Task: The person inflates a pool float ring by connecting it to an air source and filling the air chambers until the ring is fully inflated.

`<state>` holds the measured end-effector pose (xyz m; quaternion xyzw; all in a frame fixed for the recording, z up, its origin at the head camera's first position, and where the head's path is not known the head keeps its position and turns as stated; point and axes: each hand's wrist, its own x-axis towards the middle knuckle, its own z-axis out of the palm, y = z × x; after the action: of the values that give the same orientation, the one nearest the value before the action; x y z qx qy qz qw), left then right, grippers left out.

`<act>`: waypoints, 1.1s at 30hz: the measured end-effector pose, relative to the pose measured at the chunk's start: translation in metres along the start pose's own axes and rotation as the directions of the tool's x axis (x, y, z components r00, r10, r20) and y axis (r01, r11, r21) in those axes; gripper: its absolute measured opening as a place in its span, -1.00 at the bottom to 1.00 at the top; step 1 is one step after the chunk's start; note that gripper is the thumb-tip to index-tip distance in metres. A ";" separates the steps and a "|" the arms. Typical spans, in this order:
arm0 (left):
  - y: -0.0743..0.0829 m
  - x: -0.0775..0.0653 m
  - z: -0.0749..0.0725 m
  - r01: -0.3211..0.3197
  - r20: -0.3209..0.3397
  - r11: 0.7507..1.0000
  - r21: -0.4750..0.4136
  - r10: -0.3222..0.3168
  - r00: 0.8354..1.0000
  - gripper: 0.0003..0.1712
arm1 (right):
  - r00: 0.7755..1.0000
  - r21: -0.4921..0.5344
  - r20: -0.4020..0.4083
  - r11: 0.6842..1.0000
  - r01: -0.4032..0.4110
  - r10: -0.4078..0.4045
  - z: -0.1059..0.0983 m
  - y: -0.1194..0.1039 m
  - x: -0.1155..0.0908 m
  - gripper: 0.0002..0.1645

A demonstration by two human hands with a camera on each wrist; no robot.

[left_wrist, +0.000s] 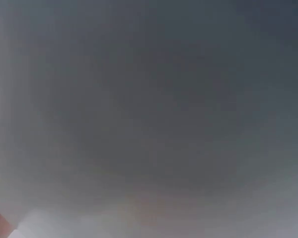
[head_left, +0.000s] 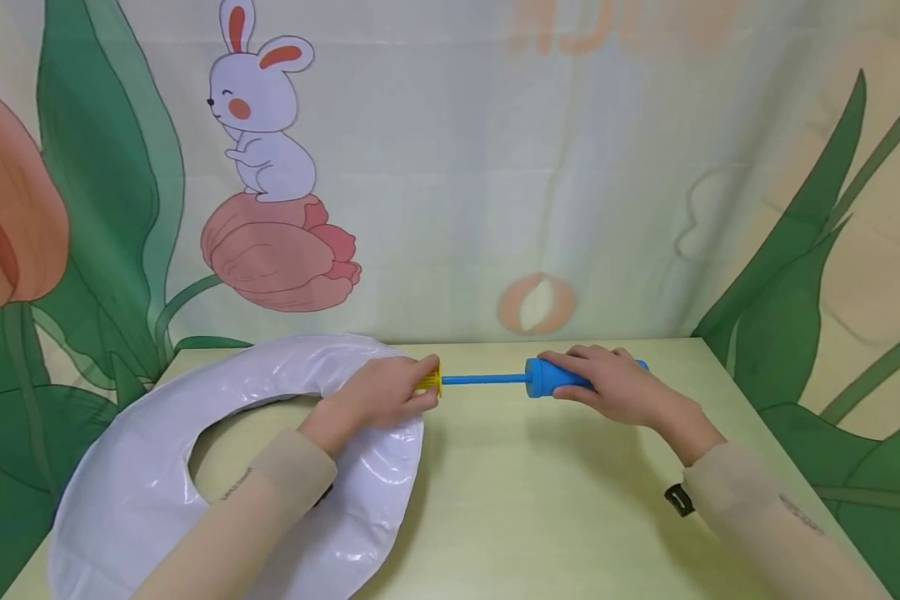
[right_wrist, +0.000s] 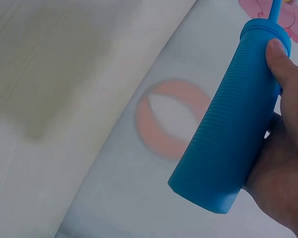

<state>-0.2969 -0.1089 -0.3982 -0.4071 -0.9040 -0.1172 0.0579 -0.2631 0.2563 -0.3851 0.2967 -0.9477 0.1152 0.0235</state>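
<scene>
A small hand pump spans the space between the two hands in the head view. My right hand (head_left: 618,387) grips its blue barrel (head_left: 543,377). In the right wrist view the ribbed barrel (right_wrist: 226,119) shows large, with the thumb (right_wrist: 283,62) lying along it. A thin blue rod (head_left: 483,379) stands out of the barrel, leading to a yellow end piece (head_left: 429,380). My left hand (head_left: 378,390) holds that yellow piece, over the edge of a shiny white inflatable ring (head_left: 127,483). The ring looks partly filled, with creases. The left wrist view is dark and blurred.
The pale yellow-green table (head_left: 540,517) carries the ring on its left side. Behind it hangs a printed curtain (head_left: 435,183) with a rabbit and tulips. A black strap end (head_left: 678,500) hangs by the right wrist.
</scene>
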 end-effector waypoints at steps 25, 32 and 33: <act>0.045 0.021 0.003 0.071 -0.015 0.989 0.132 -0.070 0.997 -0.81 | 0.998 -0.049 -0.013 0.997 0.056 -0.057 0.001 -0.058 0.032 -0.31; 0.036 0.015 0.001 0.044 -0.031 0.995 0.092 -0.041 0.999 -0.85 | 1.000 -0.013 -0.004 1.000 0.008 -0.008 0.004 -0.030 0.018 -0.27; 0.034 0.015 0.001 0.038 -0.036 0.995 0.089 -0.035 0.999 -0.86 | 1.000 -0.006 -0.001 1.000 0.001 -0.001 0.004 -0.026 0.016 -0.27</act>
<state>-0.2815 -0.0761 -0.3908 -0.3855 -0.9145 -0.0844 0.0896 -0.2612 0.2259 -0.3820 0.2970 -0.9479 0.1124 0.0249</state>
